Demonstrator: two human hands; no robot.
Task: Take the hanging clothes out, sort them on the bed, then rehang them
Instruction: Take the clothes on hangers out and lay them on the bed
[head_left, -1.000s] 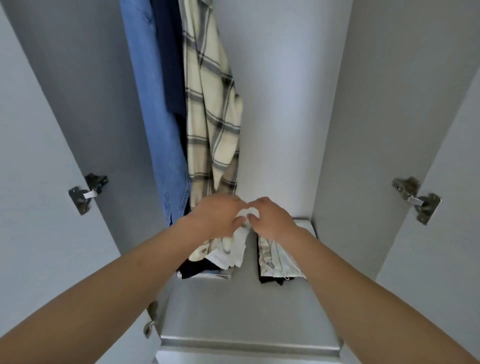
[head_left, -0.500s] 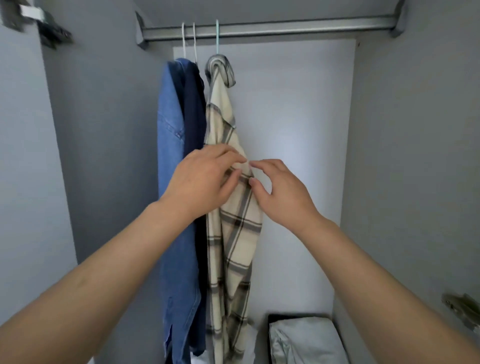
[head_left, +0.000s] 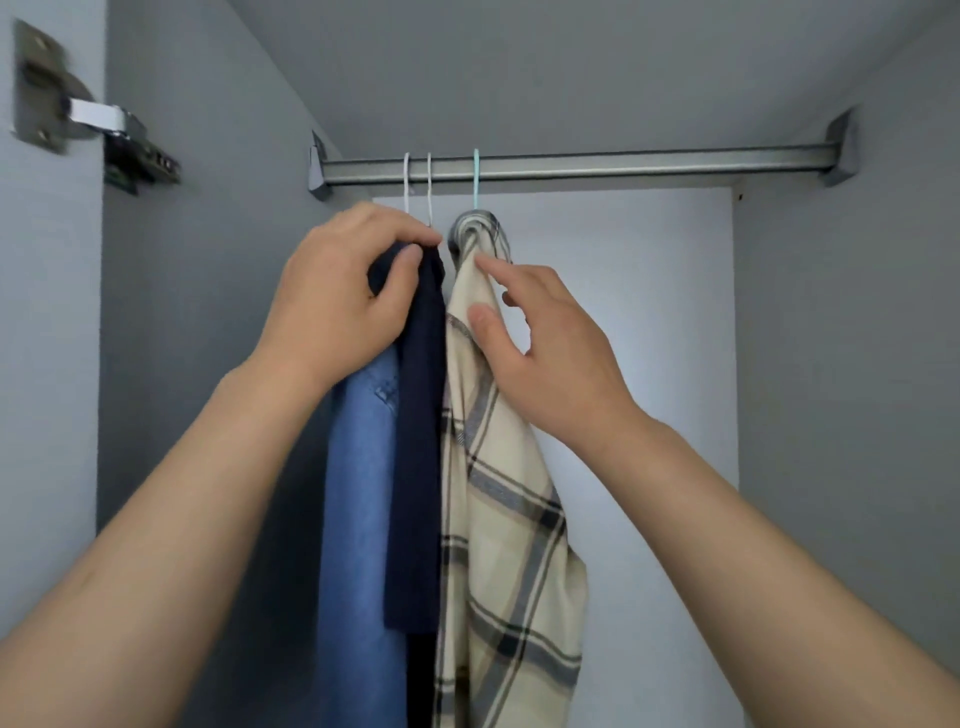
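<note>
Garments on rail: left hand pinches navy top at its neck, right hand, fingers apart, touches plaid shirt; risk of fabric slipping off hangers if pulled by cloth.

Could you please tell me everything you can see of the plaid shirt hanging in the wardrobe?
The plaid shirt is cream with grey and dark check lines, in what looks like soft woven cloth. It hangs full length from a pale teal hanger hook on the metal rail, rightmost of three garments, its collar bunched at the top. Its left edge lies against the navy garment. The right hand touches it just below the collar with loosely bent fingers.
</note>
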